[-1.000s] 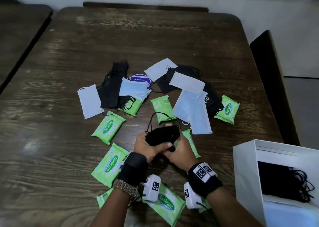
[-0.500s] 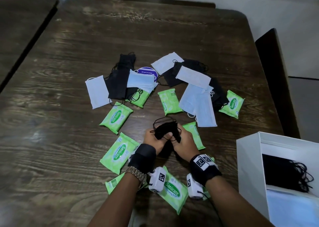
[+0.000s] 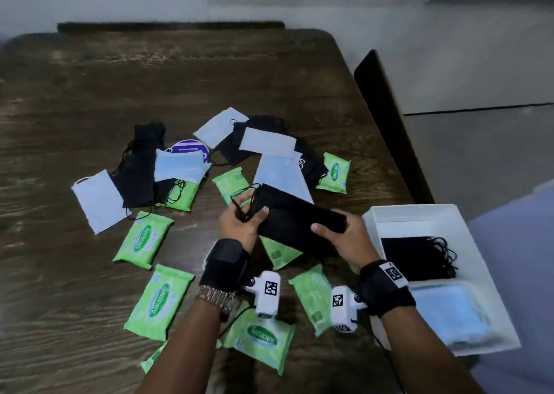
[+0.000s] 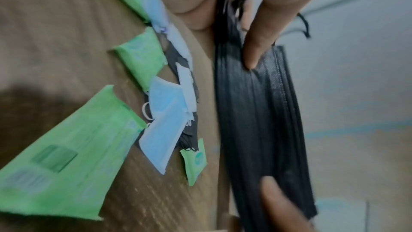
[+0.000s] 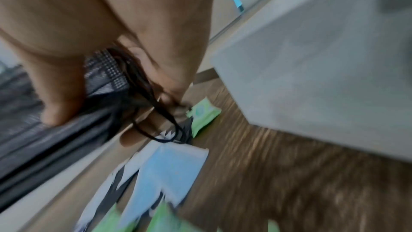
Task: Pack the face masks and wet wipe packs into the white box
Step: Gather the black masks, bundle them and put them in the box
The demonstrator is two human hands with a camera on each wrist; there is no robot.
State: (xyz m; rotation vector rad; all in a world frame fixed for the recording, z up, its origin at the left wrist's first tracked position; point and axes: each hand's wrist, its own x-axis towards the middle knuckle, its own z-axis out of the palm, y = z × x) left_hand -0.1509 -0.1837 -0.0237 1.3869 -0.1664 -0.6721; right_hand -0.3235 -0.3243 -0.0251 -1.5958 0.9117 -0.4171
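A black face mask (image 3: pixel 295 218) is stretched flat between both hands above the table. My left hand (image 3: pixel 239 218) pinches its left end and ear loop; the mask (image 4: pixel 258 112) fills the left wrist view. My right hand (image 3: pixel 341 233) grips its right end (image 5: pixel 55 130), close to the white box (image 3: pixel 374 215). The box sits at the table's right and holds black masks (image 3: pixel 419 257) and light blue masks (image 3: pixel 449 312). More black, white and blue masks (image 3: pixel 281 177) and green wet wipe packs (image 3: pixel 144 237) lie scattered on the wooden table (image 3: pixel 60 288).
A purple-lidded round item (image 3: pixel 189 149) lies under the masks at the pile's back. A dark chair back (image 3: pixel 389 123) stands right of the table. The far half of the table is bare wood. The right wrist view is blurred.
The bunched black mask has been pulled open into a flat strip. My right hand has moved right toward the box with its end. The head view has shifted right.
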